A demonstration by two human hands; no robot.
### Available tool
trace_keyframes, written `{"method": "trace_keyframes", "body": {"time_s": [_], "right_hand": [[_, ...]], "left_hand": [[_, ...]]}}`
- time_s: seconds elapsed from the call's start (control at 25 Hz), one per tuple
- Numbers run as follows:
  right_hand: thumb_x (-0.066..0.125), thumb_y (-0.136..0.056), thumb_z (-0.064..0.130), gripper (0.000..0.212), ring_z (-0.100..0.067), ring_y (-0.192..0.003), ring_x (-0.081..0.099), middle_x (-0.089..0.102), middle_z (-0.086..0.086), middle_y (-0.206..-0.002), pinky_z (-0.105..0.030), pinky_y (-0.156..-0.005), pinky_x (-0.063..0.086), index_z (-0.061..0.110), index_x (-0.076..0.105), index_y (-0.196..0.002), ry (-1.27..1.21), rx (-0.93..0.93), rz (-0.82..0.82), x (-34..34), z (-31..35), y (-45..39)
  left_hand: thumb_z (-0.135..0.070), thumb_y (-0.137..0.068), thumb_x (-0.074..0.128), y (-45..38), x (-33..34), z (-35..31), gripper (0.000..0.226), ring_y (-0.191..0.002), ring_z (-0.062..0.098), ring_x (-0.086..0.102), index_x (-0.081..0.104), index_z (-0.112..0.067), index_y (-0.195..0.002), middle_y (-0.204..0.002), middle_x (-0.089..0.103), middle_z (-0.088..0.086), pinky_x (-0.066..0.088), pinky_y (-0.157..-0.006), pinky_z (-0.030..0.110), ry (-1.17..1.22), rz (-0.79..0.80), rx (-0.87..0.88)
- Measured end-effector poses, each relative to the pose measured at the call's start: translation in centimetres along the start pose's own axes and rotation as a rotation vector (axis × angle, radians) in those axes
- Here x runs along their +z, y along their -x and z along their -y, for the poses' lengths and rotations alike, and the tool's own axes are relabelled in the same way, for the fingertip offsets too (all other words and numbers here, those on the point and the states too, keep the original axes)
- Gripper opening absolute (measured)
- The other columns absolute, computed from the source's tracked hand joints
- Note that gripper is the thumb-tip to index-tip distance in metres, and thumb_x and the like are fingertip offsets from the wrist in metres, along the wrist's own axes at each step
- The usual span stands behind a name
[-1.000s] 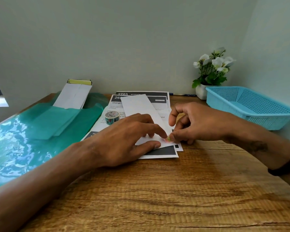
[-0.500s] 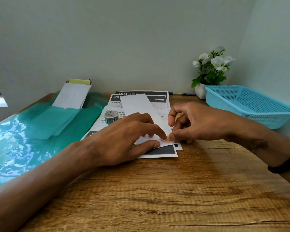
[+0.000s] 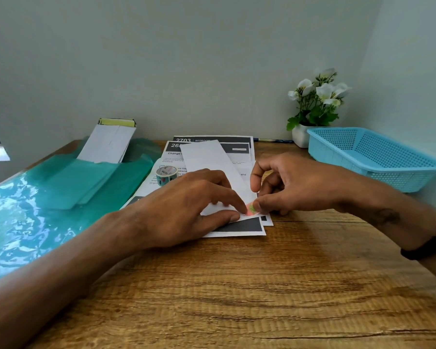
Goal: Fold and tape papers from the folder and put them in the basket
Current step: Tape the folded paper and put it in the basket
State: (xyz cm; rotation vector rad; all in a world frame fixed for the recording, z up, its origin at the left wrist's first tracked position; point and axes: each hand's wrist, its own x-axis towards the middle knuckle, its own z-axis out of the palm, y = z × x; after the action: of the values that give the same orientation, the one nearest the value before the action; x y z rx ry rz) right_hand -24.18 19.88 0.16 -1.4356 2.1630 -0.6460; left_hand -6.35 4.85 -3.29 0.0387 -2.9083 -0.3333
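Tape piece (image 3: 251, 209) barely shifts since a second ago: our right hand (image 3: 287, 187) pinches it, seemingly onto folded paper (image 3: 212, 159); left hand (image 3: 186, 200) presses flat, grasping nothing.

Under the fingers (image 3: 239, 207), matt white paper (image 3: 212, 162), smooth and creased flat; at their tips, a scrap of pink-and-green printed tape (image 3: 251, 209) with a slight sheen. Below them, printed sheets (image 3: 239, 226), matt, with dark ink blocks. Nearer than the fingers, wood-grain table (image 3: 237, 285), ribbed and dull. Left of them, glossy translucent green plastic folder (image 3: 23, 210), rippled with glare. Just behind, a patterned tape roll (image 3: 166, 174). Far right, perforated blue plastic basket (image 3: 378, 157), satin.
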Motion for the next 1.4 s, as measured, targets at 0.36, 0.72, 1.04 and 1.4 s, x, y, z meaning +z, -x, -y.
{"method": "trace_keyframes", "body": {"time_s": [0.36, 0.72, 1.04, 1.4], "right_hand": [[0.082, -0.084, 0.009, 0.027, -0.013, -0.071, 0.068, 0.079, -0.008, -0.082, -0.028, -0.065, 0.057, 0.016, 0.065, -0.105, -0.156, 0.061, 0.019, -0.2, -0.1, -0.29], [0.083, -0.082, 0.006, 0.028, -0.014, -0.07, 0.068, 0.078, -0.009, -0.08, -0.026, -0.062, 0.055, 0.016, 0.067, -0.102, -0.123, 0.12, 0.01, -0.06, 0.08, -0.3], [0.081, -0.083, 0.007, 0.029, -0.013, -0.07, 0.068, 0.079, -0.01, -0.083, -0.027, -0.065, 0.056, 0.016, 0.066, -0.106, -0.143, 0.099, 0.031, -0.21, 0.1, -0.01], [0.078, -0.087, 0.003, 0.026, -0.016, -0.075, 0.069, 0.079, -0.012, -0.087, -0.032, -0.075, 0.059, 0.012, 0.065, -0.108, -0.215, 0.029, 0.042, -0.05, 0.3, 0.11]], "left_hand": [[-0.057, -0.1, 0.05, 0.03, -0.01, -0.07, 0.033, -0.114, 0.001, 0.054, 0.066, -0.047, -0.127, -0.124, 0.059, -0.019, 0.053, -0.095, 0.032, -0.009, -0.014, -0.005], [-0.056, -0.1, 0.047, -0.09, 0.01, -0.27, 0.032, -0.113, 0.0, 0.053, 0.062, -0.051, -0.127, -0.126, 0.057, -0.02, 0.051, -0.096, 0.028, -0.043, -0.015, -0.004], [-0.056, -0.1, 0.05, -0.07, 0.1, -0.17, 0.031, -0.109, -0.001, 0.055, 0.06, -0.049, -0.128, -0.122, 0.059, -0.021, 0.048, -0.092, 0.02, -0.041, -0.036, -0.003], [-0.058, -0.099, 0.051, 0.02, 0.05, -0.17, 0.035, -0.105, -0.001, 0.055, 0.054, -0.048, -0.132, -0.116, 0.058, -0.021, 0.049, -0.091, 0.019, -0.034, -0.041, -0.024]]}}
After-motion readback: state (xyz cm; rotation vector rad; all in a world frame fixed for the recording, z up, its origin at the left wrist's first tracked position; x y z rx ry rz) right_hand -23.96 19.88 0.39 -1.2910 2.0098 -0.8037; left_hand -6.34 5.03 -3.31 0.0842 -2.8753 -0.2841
